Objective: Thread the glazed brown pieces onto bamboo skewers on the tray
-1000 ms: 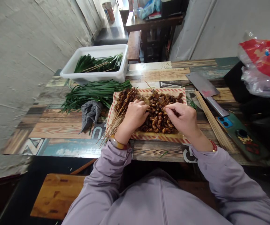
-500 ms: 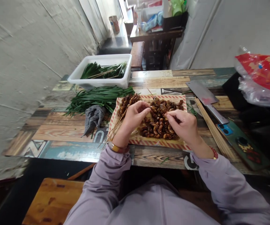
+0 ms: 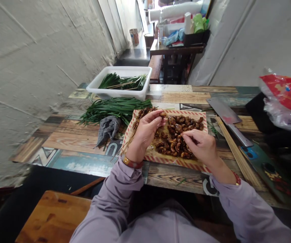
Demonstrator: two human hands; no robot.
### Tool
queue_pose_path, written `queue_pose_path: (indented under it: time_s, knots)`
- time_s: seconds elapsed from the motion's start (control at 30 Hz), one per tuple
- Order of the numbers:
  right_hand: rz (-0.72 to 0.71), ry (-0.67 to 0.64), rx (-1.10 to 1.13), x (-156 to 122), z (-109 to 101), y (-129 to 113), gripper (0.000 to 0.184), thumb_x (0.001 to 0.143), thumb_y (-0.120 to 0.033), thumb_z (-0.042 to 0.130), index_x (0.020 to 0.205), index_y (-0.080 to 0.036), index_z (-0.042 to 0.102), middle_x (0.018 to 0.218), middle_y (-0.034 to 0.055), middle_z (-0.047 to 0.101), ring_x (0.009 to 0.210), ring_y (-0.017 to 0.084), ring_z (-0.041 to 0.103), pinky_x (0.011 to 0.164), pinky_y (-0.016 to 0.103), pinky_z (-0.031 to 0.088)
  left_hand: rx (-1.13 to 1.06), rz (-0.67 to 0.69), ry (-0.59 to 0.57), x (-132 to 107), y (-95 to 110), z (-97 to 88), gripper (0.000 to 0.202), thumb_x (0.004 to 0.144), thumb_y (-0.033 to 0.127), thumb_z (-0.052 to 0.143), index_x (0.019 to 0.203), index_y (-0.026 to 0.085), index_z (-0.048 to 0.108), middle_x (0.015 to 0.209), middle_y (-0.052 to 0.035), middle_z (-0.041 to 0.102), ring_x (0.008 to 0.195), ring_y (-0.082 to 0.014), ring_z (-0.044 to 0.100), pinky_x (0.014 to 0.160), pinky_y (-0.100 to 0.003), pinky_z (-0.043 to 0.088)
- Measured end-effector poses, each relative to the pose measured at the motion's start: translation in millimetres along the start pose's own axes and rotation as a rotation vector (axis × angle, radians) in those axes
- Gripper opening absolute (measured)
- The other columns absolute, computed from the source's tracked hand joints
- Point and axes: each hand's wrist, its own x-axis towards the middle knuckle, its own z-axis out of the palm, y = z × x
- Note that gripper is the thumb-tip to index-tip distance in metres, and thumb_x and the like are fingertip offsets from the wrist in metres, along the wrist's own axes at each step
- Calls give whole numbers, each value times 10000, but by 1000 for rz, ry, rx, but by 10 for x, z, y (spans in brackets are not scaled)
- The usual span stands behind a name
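A pile of glossy, sauce-coated brown food pieces (image 3: 173,145) lies on a tray lined with red-and-white striped paper (image 3: 165,160). My left hand (image 3: 145,133) is closed over the tray's left part, pinching one brown piece (image 3: 163,114) between thumb and fingertips. My right hand (image 3: 202,145) hovers over the pile's right side, thumb and forefinger pressed together; what they hold is too small to make out. Loaded skewers (image 3: 145,112) rest on the tray's left side, their bare sticks pointing toward me, partly hidden by my left hand.
Bare bamboo skewers (image 3: 237,153), a cleaver (image 3: 225,111) and a phone (image 3: 271,172) lie to the right. Left of the tray are green chives (image 3: 112,109) and a grey cloth (image 3: 108,131). Behind stands a white bin (image 3: 120,94) holding greens; a plastic bag (image 3: 287,98) sits far right.
The camera view has shifted, so everything sits lower and further right. My hands have moved slightly apart, and the brown piece at my left fingertips now shows above the pile.
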Motion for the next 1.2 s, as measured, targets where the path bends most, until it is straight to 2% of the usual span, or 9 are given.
queue_pose_path:
  time_s: [0.13,0.23,0.33,0.53,0.73,0.83,0.97,1.07,1.2]
  knots:
    - [-15,-30,11,-13,15,14,123,879,-207,569,804,-227,664,767,3,723,679,147,675,654,272,531,7,26,48,-3,13,6,304,618,175,777,919,188,740,948,-31,711,801,-104,634,802,-248,491]
    - [-8,-54,13,-23,22,29,125,877,-210,566,805,-231,667,773,1,724,689,151,679,656,276,534,4,46,43,-1,15,1,272,642,186,754,914,191,747,1037,-47,707,887,-123,630,849,-262,475]
    - [-5,-66,8,-33,27,44,127,877,-207,564,807,-230,667,768,2,721,689,153,679,653,276,530,5,56,27,2,11,-12,243,682,229,741,920,185,746,1043,-58,704,923,-134,627,863,-268,465]
    - [-18,-74,4,-44,27,52,130,875,-201,565,815,-243,673,775,4,722,684,150,676,653,265,525,1,72,38,11,6,-30,404,635,195,792,1031,193,708,989,-36,709,918,-114,630,864,-242,445]
    - [3,-102,4,-44,21,39,143,890,-199,547,819,-216,671,778,0,716,702,134,669,686,253,520,-34,24,70,15,0,-30,269,616,191,804,871,146,731,947,-52,717,854,-118,636,829,-239,466]
    - [9,-106,0,-46,23,33,146,890,-204,548,812,-218,670,778,0,717,703,135,671,684,253,518,-32,43,30,13,-2,-39,258,626,174,796,874,158,725,952,-42,713,849,-115,641,819,-237,477]
    - [7,-108,-3,-44,23,30,153,893,-207,541,810,-220,670,782,6,721,702,141,674,676,258,517,-42,36,-33,-1,-4,-37,283,645,190,791,911,168,699,947,-53,713,865,-152,659,812,-291,510]
    - [2,-107,-5,-43,21,28,158,895,-199,536,811,-212,669,776,13,717,703,144,672,679,258,514,-29,54,-10,-12,2,-24,301,640,195,794,918,169,681,903,-51,715,836,-152,662,782,-292,520]
    - [-1,-102,-7,-43,18,24,153,893,-200,542,811,-214,670,766,3,714,692,138,668,665,255,510,-8,93,27,-7,32,-28,290,652,199,779,919,166,670,886,-45,712,758,-123,647,689,-240,501]
